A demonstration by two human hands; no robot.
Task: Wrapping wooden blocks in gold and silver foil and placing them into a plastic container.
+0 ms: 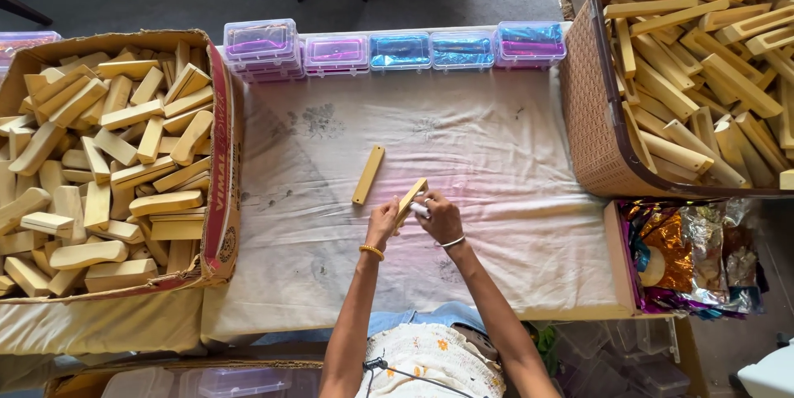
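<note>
Left hand [382,222] and right hand [441,218] jointly gripping wooden block [411,199], tilted up-right; second wooden strip [369,175] lying just up-left on tabletop [496,158]

Wooden blocks [368,175]: pale yellow-tan. Cloth [496,166] on tabletop: off-white, grey smudges. Plastic cases [397,50]: clear, purple and blue contents. Basket [591,129]: tan lattice weave, dark brown rim. Foil wrappers [691,253]: gold, multicoloured.

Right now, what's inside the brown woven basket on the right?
The brown woven plastic basket holds a heap of pale rectangular wooden blocks, piled above its rim. Its floor and whatever lies lower in the heap are covered, and part of the basket runs out of frame.
</note>
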